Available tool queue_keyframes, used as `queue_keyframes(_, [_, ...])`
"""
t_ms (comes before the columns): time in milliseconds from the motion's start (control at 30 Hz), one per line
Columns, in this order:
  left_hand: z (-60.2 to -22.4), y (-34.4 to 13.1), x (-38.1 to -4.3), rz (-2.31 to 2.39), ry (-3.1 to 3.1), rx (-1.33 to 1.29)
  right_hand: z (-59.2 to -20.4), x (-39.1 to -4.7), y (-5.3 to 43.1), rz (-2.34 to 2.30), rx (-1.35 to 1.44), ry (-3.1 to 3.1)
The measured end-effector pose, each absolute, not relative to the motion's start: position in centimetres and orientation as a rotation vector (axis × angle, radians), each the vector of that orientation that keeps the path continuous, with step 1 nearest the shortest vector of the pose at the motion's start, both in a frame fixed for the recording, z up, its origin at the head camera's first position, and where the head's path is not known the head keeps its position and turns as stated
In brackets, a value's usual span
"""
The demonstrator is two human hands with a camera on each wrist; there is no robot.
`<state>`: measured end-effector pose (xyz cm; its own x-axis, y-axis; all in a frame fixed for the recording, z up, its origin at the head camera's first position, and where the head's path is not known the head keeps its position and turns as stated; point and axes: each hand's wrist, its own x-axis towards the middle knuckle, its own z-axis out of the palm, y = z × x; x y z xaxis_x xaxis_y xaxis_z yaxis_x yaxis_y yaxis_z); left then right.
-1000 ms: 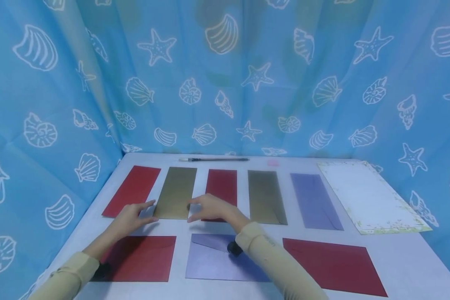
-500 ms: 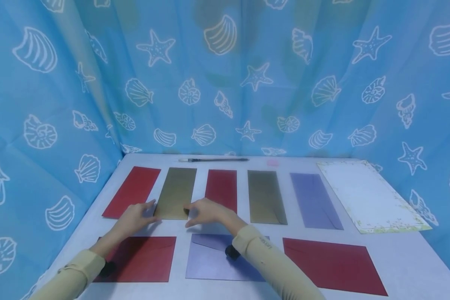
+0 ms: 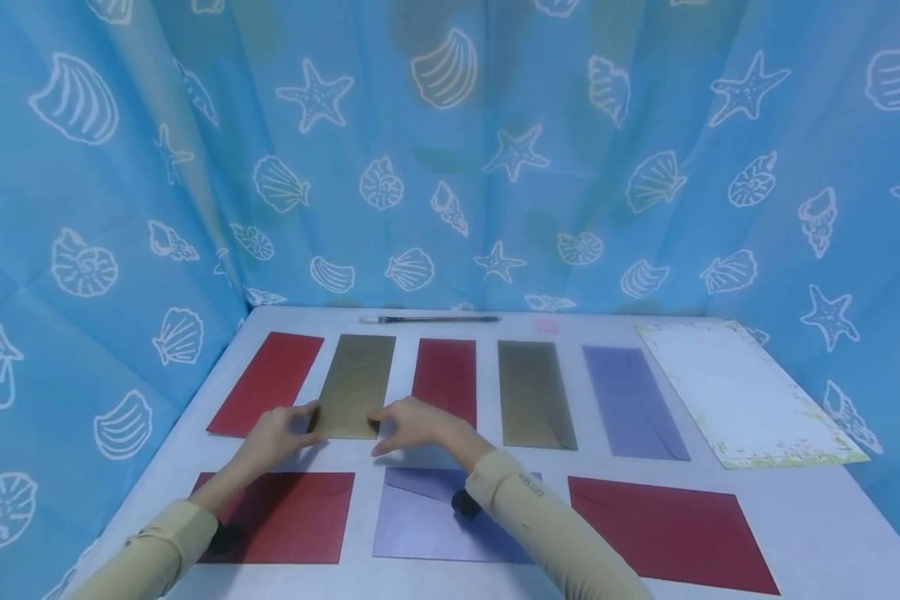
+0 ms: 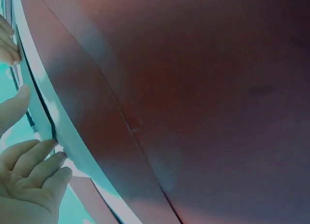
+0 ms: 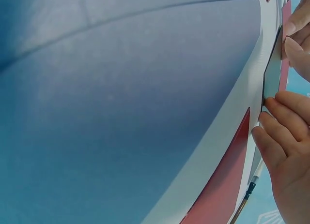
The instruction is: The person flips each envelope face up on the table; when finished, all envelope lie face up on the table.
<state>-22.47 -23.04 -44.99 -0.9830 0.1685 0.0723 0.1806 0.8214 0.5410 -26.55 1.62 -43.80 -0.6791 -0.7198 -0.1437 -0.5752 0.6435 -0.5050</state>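
A gold envelope (image 3: 356, 383) lies upright in the back row of the table, second from the left. My left hand (image 3: 276, 440) is at its lower left edge, thumb and fingers spread apart. Across from it, my right hand (image 3: 418, 423) reaches the lower right edge with its fingertips. In the left wrist view the fingers of my left hand (image 4: 34, 180) are extended and lightly bent along the envelope's edge. The right wrist view shows my right hand (image 5: 290, 146) in a similar pose, fingertips by the edge. Neither hand visibly grasps the envelope.
Beside it stand red envelopes (image 3: 273, 379), another gold one (image 3: 536, 387) and a lilac one (image 3: 633, 400). Nearer lie red (image 3: 292, 517) and lilac (image 3: 412, 525) envelopes under my forearms. A brush (image 3: 438, 319), pink eraser-like block (image 3: 547, 326) and bordered sheet (image 3: 742, 392) lie behind and right.
My left hand has moved slightly right, onto the gold envelope's left edge. The right hand has shifted a little left at the opposite edge. The envelopes look unmoved.
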Motion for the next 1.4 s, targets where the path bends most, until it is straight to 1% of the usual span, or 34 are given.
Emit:
queue_keyframes(167, [-44.5, -23.3, -22.2, -0.997, -2.933, -0.219, -43.9, -26.5, 1.6, -0.627, -1.044, 2.526])
queue_keyframes(367, [-43.6, -23.1, -21.9, -1.055, -2.791, -0.263, -43.9, -26.5, 1.9, -0.712, -1.012, 2.517])
queue_keyframes(833, [-43.1, -19.9, -21.5, -0.963, -2.557, -0.338, -44.2, -27.1, 2.9, -0.857, -0.979, 2.524])
queue_keyframes(1133, [-42.7, -17.9, -21.5, -0.964, -2.514, -0.374, -41.5, -29.5, 2.8, -1.118, -0.789, 2.702])
queue_keyframes(1400, [-42.4, -17.0, -21.8, -0.971, -2.510, -0.450, -38.8, -31.2, 1.7, -1.090, -0.816, 2.765])
